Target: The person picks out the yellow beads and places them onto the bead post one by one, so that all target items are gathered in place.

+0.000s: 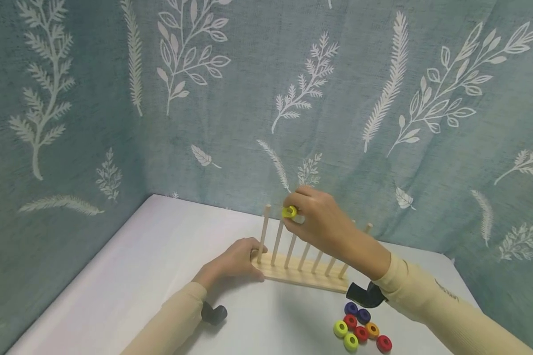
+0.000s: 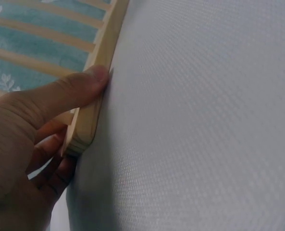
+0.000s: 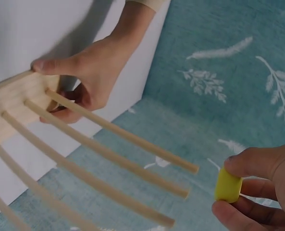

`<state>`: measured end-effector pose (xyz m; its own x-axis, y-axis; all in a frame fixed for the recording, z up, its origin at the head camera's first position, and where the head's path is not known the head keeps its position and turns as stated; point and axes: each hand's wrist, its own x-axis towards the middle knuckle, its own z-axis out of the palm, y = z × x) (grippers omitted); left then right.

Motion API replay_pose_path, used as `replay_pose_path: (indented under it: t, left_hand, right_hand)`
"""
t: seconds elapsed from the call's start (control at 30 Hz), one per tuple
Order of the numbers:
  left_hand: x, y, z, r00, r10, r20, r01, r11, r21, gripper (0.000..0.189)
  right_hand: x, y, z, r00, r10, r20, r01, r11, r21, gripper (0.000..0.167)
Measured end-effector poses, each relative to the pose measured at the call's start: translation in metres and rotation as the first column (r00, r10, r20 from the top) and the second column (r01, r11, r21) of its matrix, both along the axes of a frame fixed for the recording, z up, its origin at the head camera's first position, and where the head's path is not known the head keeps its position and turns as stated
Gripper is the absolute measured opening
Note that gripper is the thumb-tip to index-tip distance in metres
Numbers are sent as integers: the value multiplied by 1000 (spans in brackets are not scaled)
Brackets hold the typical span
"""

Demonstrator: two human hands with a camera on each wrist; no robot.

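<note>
A pale wooden base (image 1: 302, 278) with a row of several upright pegs (image 1: 264, 231) stands on the table. My left hand (image 1: 237, 259) grips its left end, the thumb on the front edge and the fingers behind, as the left wrist view (image 2: 51, 106) also shows. In my right hand (image 1: 322, 222), thumb and fingers pinch a yellow ring (image 3: 228, 186), raised near the tops of the leftmost pegs. In the right wrist view the ring is apart from the peg tips. No rings sit on the pegs that show.
On the white table (image 1: 169, 236), right of centre and in front of the base, lie loose rings: red (image 1: 384, 343), yellow-green (image 1: 350, 341), dark blue (image 1: 363, 316) and one orange (image 1: 372, 330). A teal leaf-patterned cloth (image 1: 248, 123) hangs behind and at the sides.
</note>
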<state>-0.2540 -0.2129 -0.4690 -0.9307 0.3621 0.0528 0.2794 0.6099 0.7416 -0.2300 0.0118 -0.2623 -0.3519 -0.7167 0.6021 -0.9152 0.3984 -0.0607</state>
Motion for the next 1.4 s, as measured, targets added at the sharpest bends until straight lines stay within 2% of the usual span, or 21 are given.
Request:
replay_pose_path:
  t: [0.23, 0.43, 0.63, 0.83, 1.13, 1.4]
  left_hand:
    - [2, 0, 4, 1000, 4, 9, -3, 999, -33, 64]
    - [6, -2, 4, 1000, 11, 21, -10, 999, -34, 64]
    - [5, -3, 0, 1000, 7, 22, -6, 999, -51, 63]
    - [4, -3, 0, 1000, 13, 23, -12, 998, -55, 64]
    - [6, -3, 1, 999, 15, 29, -13, 998, -65, 63]
    - [7, -4, 4, 1000, 11, 28, -8, 996, -85, 64]
  right_hand:
    - [-4, -17, 2, 1000, 28, -11, -28, 1000, 10, 19]
    - [-10, -27, 3, 998, 54, 20, -54, 999, -7, 19]
    - [-19, -33, 1, 998, 38, 45, -38, 999, 4, 19]
    - [-25, -40, -1, 998, 29, 48, -30, 999, 16, 19]
    - [-28, -44, -4, 995, 19, 102, -22, 999, 31, 17]
    - [-30, -46, -4, 986, 74, 150, -73, 997, -8, 16]
